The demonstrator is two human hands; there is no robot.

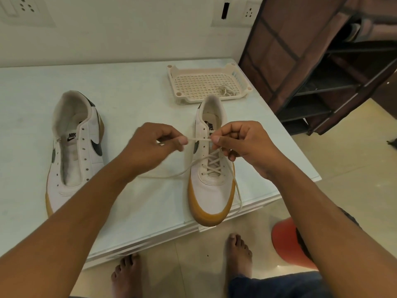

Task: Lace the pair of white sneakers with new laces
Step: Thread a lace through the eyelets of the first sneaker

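Pinching one lace (198, 139) taut between left hand (150, 145) and right hand (242, 145), the person has the right sneaker (211, 190) half laced; the left sneaker (71, 147) sits bare on the surface (133, 87).

The wall (129, 29) at the back is plain off-white, w/ a socket plate (23, 7) at top left and a second socket (249, 12) at top right, just beside a dark narrow slot (225, 10). The worktop (139, 82) is pale, smooth and a bit glossy. To its right stands a brown fabric rack (300, 61) w/ dark frame bars and several shelves, open at the front. The floor (343, 164) has cream tiles w/ thin joints. A red plastic stool (283, 239) is at lower right, partly hidden. Light is soft and even, no hard shadows.
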